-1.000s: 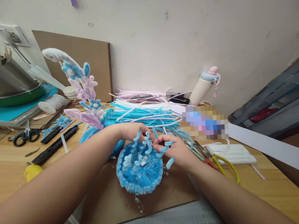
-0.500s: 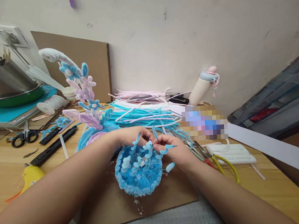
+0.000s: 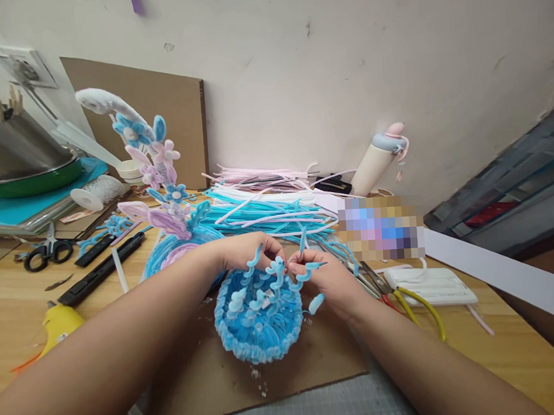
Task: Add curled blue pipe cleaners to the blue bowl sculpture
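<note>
A round blue fuzzy piece (image 3: 260,346), built of pipe cleaners with a bumpy rim, stands on brown cardboard. Several pale blue spiral coils (image 3: 276,279) rise from its hollow, and clear beads (image 3: 255,373) hang off its near side. Over the far rim, my left hand (image 3: 256,251) is closed, its fingertips pinched. Right beside it, my right hand (image 3: 318,271) is closed in a pinch on a blue pipe cleaner (image 3: 303,238), whose tip points upward. The two hands' fingertips nearly meet, and the pinched part between them is mostly hidden.
Bundles of pipe cleaners (image 3: 268,214) lie behind the hands. At left are a flower-decorated stem (image 3: 164,170), black scissors (image 3: 49,253) and a yellow glue gun (image 3: 61,324). Yellow-handled pliers (image 3: 419,305), a white power bank (image 3: 434,285) and a bottle (image 3: 375,164) are at right.
The upright blue pipe cleaner tip has swung to the right, along with my right fingertips. My left hand stays over the far rim, and the round blue piece has barely shifted.
</note>
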Demonstrator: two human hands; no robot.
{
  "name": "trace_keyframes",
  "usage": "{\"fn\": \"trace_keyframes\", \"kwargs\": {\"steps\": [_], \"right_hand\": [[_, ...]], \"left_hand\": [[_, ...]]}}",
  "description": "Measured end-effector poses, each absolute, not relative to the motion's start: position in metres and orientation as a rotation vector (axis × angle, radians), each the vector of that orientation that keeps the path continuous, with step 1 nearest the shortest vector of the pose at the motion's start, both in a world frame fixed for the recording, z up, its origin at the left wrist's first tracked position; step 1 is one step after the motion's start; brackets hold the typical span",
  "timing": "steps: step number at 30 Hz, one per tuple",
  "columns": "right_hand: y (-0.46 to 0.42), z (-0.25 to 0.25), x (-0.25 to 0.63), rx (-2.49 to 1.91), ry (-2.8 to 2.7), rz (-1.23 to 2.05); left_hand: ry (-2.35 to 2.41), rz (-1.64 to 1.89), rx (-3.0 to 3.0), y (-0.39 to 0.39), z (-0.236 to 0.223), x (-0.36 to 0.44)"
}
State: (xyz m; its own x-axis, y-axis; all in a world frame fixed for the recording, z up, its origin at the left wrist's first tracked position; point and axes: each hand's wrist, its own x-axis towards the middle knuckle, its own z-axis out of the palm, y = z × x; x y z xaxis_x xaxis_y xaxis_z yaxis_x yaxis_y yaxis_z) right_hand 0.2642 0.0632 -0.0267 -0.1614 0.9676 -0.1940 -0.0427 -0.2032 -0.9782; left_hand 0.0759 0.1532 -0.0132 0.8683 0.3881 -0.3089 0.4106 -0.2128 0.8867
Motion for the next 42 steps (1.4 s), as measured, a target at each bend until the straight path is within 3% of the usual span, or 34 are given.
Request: {"fn": "trace_keyframes", "kwargs": {"steps": [42], "right_hand": [[0.063, -0.034, 0.264, -1.203, -1.383, 1.331]], "left_hand": [[0.729, -0.068, 1.957, 0.145, 0.007, 0.077]]}}
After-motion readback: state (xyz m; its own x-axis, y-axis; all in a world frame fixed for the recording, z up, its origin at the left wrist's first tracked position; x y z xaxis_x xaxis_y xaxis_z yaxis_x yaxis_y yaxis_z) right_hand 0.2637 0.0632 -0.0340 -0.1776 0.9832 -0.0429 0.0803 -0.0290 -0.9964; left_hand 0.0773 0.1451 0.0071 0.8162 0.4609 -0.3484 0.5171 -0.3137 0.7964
